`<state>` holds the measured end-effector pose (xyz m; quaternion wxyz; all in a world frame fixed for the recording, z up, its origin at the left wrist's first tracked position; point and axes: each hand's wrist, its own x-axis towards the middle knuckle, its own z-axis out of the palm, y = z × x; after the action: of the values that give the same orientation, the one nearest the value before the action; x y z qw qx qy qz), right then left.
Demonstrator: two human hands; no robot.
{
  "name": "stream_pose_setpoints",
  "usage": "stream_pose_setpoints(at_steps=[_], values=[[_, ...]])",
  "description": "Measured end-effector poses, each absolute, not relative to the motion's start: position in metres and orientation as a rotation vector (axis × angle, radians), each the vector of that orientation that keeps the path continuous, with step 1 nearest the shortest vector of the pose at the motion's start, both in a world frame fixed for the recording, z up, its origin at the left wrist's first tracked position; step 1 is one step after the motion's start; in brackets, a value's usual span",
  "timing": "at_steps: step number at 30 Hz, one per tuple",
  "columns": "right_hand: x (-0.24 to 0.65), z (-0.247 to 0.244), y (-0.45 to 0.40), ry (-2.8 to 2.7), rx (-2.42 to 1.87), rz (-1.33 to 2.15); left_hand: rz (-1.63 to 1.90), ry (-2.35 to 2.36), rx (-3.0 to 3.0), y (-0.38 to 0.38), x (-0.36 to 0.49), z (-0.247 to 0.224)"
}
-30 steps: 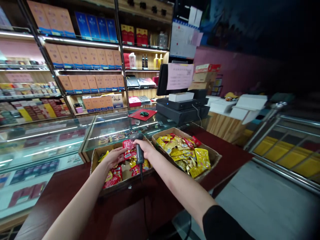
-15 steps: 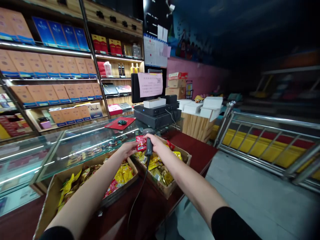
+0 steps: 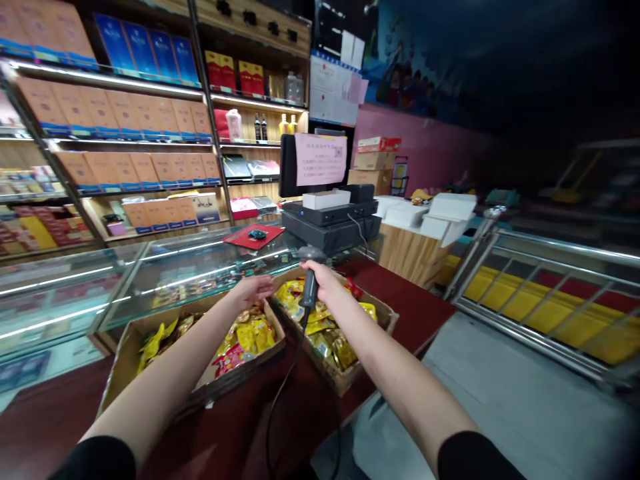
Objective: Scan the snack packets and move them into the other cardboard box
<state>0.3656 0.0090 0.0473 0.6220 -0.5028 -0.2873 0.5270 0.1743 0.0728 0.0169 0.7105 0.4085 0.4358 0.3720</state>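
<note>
My right hand point(image 3: 323, 281) is closed around the handle of a dark grey barcode scanner point(image 3: 310, 291), its head pointing away from me and its cable hanging toward me. The scanner is above the right cardboard box point(image 3: 345, 383), which holds yellow and red snack packets point(image 3: 289, 292). Over the far edge of the left cardboard box point(image 3: 113, 380), my left hand point(image 3: 254, 288) has its fingers stretched out with nothing visible in them. Yellow, red and brown packets point(image 3: 254, 337) fill that box, and my left forearm hides some of them.
Both boxes stand on a dark red counter point(image 3: 405, 300) beside a glass display case point(image 3: 200, 267). Behind them are a red mat point(image 3: 240, 235) with a mouse and a monitor point(image 3: 289, 167) bearing a pink paper sheet. A metal railing point(image 3: 560, 243) runs along the right.
The red packet that was in my left hand beside the scanner is no longer there, and those fingers have opened and drawn left. The whole view has shifted; my right hand still holds the scanner.
</note>
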Motion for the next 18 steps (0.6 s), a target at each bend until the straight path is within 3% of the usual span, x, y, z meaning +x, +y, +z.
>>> stream_pose_setpoints(at_steps=[10, 14, 18], values=[[0.209, 0.043, 0.009, -0.706, -1.113, 1.677, 1.082, 1.121, 0.782, 0.027, 0.006, 0.004], [0.173, 0.021, 0.008, -0.685, -1.100, 1.918, 1.107, 1.182, 0.772, 0.011, -0.018, -0.012], [0.162, 0.000, 0.005, -0.634, -1.136, 2.077, 0.911, 1.292, 1.026, 0.002, -0.016, -0.031]])
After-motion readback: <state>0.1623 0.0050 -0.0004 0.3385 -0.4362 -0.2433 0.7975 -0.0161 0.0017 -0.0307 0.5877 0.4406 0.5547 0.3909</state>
